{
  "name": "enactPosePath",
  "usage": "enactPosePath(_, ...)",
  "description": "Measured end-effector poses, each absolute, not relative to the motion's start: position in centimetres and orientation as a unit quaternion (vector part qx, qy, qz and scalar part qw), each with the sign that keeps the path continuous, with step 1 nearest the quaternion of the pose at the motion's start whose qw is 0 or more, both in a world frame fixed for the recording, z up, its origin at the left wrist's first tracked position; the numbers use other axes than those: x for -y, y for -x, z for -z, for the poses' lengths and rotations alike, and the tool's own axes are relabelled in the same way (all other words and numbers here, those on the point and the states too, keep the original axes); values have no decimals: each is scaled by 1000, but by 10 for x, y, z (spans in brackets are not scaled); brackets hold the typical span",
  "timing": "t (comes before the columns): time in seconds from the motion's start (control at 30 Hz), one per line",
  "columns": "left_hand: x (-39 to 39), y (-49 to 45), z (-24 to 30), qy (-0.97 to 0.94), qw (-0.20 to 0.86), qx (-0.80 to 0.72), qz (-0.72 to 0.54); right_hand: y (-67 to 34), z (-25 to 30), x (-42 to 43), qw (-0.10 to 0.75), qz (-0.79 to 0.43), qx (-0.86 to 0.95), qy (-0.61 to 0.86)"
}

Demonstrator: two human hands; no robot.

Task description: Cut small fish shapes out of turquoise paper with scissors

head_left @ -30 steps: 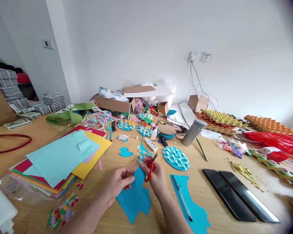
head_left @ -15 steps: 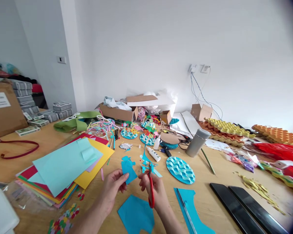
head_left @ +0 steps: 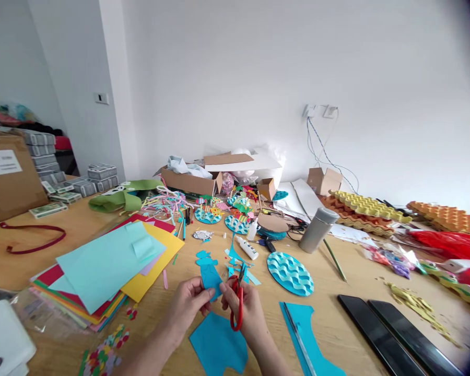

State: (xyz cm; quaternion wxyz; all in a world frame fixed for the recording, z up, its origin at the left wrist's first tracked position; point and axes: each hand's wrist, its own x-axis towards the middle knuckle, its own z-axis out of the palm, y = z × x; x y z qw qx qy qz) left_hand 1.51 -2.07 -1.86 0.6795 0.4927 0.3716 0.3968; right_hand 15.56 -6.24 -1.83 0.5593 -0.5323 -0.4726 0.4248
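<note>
Between the thumb and fingers of my left hand (head_left: 191, 301) is a small piece of blue paper (head_left: 210, 277), held upright above the table. My right hand (head_left: 247, 304) grips red-handled scissors (head_left: 237, 312), their blades pointing away from me. The right fingertips touch the paper's edge. Below both hands lies a larger blue sheet (head_left: 221, 342) with a cut edge. Blue paper scraps (head_left: 235, 256) are scattered just beyond. To the right rests a blue offcut (head_left: 311, 334) with a curved edge and a clear ruler-like strip (head_left: 301, 342) on it.
Coloured paper sheets (head_left: 105, 261) are stacked at left. A wavy blue oval (head_left: 290, 274), a glue bottle (head_left: 246, 247) and a grey flask (head_left: 317, 230) stand or lie ahead. Two black phone-like slabs (head_left: 370, 326) lie at right. Egg trays (head_left: 364, 206) sit at the back right.
My right hand has moved left to the blue paper, its fingertips now touching it. The scissors have tilted with the hand. The paper has shifted slightly right and turned.
</note>
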Motion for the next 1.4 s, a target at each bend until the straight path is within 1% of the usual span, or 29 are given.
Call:
enactPosePath(0.13, 17, -13, 17, -453, 667, -396, -438, -155, 25, 64, 525, -438, 524, 508)
enactPosePath(0.2, 17, -11, 14, -439, 666, -398, -453, -154, 24, 65, 519, -424, 548, 500)
enactPosePath(0.33, 20, -12, 0, -435, 679, -376, -457, -152, 14, 68, 534, -377, 563, 506)
enactPosePath(0.5, 13, -27, -15, -410, 696, -337, -483, -153, 10, 67, 552, -358, 520, 544)
enactPosePath(0.63, -1, -43, -4, -392, 677, -333, -526, -154, 16, 62, 529, -399, 476, 578)
enactPosePath(0.8, -6, -49, 24, -385, 670, -332, -541, -155, 23, 60, 463, -445, 475, 601)
enactPosePath(0.97, 0, -50, 28, -388, 676, -322, -537, -155, 28, 61, 418, -469, 475, 616)
enactPosePath(1.1, 5, -53, 25, -385, 699, -323, -509, -155, 31, 61, 408, -475, 474, 619)
enactPosePath(1.4, 9, -53, 24, -388, 697, -335, -501, -153, 27, 61, 399, -490, 471, 616)
